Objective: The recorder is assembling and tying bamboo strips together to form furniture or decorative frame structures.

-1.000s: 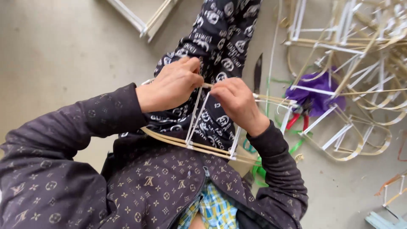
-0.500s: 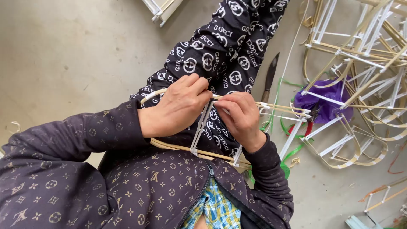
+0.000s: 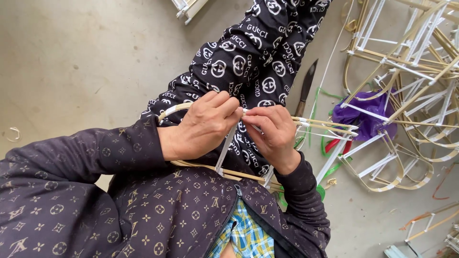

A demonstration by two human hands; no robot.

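Over the person's lap, the left hand (image 3: 201,126) curls over the near end of a bamboo-strip frame (image 3: 229,169), its fingers pressed together on the top strip. Just to its right, the right hand (image 3: 273,131) pinches a white strip (image 3: 249,112) at the joint between them, both equally close. The frame's long axis runs left to right, out toward the pile of finished frames (image 3: 406,95) on the floor (image 3: 71,57).

Even, soft daylight fills the view, bright without harsh glare. The concrete floor (image 3: 86,62) at ten o'clock is pale and nearly shadowless. Focus is sharp across the centre; straight edges bow slightly towards three o'clock from the wide lens. No motion blur shows.
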